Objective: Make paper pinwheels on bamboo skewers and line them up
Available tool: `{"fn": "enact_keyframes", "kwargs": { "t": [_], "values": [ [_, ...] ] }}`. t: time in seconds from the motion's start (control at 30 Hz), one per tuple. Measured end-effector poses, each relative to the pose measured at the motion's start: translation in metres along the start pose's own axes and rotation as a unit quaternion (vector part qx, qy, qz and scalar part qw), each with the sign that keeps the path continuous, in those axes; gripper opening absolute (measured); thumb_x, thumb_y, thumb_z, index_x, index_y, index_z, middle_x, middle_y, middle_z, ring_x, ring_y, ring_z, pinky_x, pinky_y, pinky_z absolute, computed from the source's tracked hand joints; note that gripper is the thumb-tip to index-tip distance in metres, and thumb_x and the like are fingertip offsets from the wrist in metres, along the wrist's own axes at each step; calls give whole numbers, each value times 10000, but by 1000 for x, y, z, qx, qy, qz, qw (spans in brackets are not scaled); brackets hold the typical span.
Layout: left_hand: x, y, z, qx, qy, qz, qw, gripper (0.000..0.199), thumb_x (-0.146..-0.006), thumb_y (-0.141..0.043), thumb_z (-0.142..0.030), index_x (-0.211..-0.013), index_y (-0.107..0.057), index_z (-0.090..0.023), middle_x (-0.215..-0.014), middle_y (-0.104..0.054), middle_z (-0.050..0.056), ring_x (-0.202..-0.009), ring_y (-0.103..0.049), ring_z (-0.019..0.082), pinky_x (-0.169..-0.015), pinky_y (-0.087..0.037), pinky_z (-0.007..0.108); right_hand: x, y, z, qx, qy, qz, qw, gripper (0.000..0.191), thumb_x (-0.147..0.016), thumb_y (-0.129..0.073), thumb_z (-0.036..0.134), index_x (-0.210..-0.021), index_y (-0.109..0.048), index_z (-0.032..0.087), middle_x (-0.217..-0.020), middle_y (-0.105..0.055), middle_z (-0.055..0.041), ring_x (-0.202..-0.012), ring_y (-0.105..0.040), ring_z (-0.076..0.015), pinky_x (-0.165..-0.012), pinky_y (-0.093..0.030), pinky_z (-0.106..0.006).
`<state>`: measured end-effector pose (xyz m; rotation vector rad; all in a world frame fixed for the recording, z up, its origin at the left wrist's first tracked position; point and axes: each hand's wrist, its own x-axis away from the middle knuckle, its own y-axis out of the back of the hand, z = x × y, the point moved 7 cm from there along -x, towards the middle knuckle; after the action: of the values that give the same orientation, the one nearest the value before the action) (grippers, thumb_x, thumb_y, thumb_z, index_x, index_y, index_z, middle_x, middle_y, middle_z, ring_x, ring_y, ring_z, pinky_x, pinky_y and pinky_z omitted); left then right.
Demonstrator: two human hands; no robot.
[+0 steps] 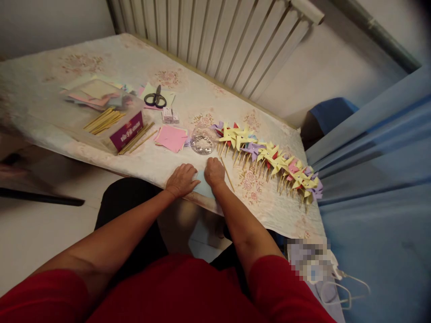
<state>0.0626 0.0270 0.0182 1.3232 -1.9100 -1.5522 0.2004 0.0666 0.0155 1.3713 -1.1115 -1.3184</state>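
A light blue sheet of paper (204, 186) lies at the table's near edge between my hands. My left hand (182, 180) rests on its left side, fingers stretched forward and the thumb pointing across the sheet. On the right side my right hand (214, 172) is curled closed against the paper; whatever its fingers hold is hidden. Just right of that hand lies a single thin stick (227, 174). Beyond the hands stands a round clear dish (202, 144) of small shiny pieces. A stack of pink paper squares (171, 138) sits to its left.
Rows of finished paper pinwheels (269, 154) on sticks stretch along the right side. At left is a clear plastic box (134, 107) with wooden sticks (105, 121) and coloured paper. Black-handled scissors (155, 98) and small white boxes (170, 115) lie behind. A blue curtain (377, 188) hangs at right.
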Motion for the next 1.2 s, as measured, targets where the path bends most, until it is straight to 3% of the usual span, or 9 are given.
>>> {"fn": "enact_keyframes", "kwargs": {
  "t": [0.33,0.47,0.63,0.77,0.87,1.07,1.2],
  "values": [
    [0,1,-1,4,-2,1,1000,292,-890,-630,-385,-1084,-606,-168,-1105,-616,133,-1044,-532,307,-930,-437,460,-15,-11,-11,-22,-7,9,1000,266,-1026,-345,204,-1091,-596,144,-998,-673,-115,-843,-621,-203,-739,-462,-290],
    [0,2,0,9,-2,-4,1000,297,-888,-633,-379,-1093,-607,-166,-1107,-614,136,-1054,-532,309,-935,-437,461,-16,-2,-19,-93,-10,-31,995,294,-995,-344,144,-1059,-630,132,-998,-691,-119,-911,-625,-205,-841,-481,-307],
    [0,1,1,11,-5,-6,1000,288,-896,-620,-373,-1094,-607,-165,-1109,-612,141,-1066,-534,311,-942,-436,457,23,27,-35,-208,31,-118,970,399,-962,-293,88,-1186,-623,101,-1133,-687,-158,-1119,-619,-200,-1012,-479,-338],
    [-1,0,2,7,-10,-11,1000,288,-902,-605,-370,-1089,-610,-151,-1106,-618,142,-1057,-531,309,-949,-445,456,77,30,-25,-207,164,-77,961,431,-1026,-354,237,-1392,-527,88,-1463,-540,-196,-1435,-431,-223,-1185,-378,-415],
    [-3,1,5,23,-16,-14,1000,267,-903,-590,-348,-1079,-617,-149,-1107,-626,142,-1058,-534,303,-963,-452,458,105,17,-16,-160,216,-10,963,528,-1009,-474,353,-1465,-461,88,-1559,-431,-214,-1521,-301,-275,-1228,-311,-510],
    [-5,11,7,67,13,-45,997,234,-934,-482,-268,-1051,-645,-147,-1070,-659,151,-1064,-574,284,-976,-479,458,114,6,-9,-106,230,10,967,651,-983,-542,452,-1476,-437,40,-1568,-395,-257,-1528,-276,-328,-1246,-249,-563],
    [3,7,-35,49,-77,-30,995,398,-967,-423,-262,-1313,-583,-150,-1412,-578,160,-1349,-483,278,-1127,-390,478,113,6,-8,-105,228,-1,968,692,-974,-549,486,-1492,-419,47,-1568,-395,-256,-1529,-274,-327,-1246,-246,-563]
  ]
}}
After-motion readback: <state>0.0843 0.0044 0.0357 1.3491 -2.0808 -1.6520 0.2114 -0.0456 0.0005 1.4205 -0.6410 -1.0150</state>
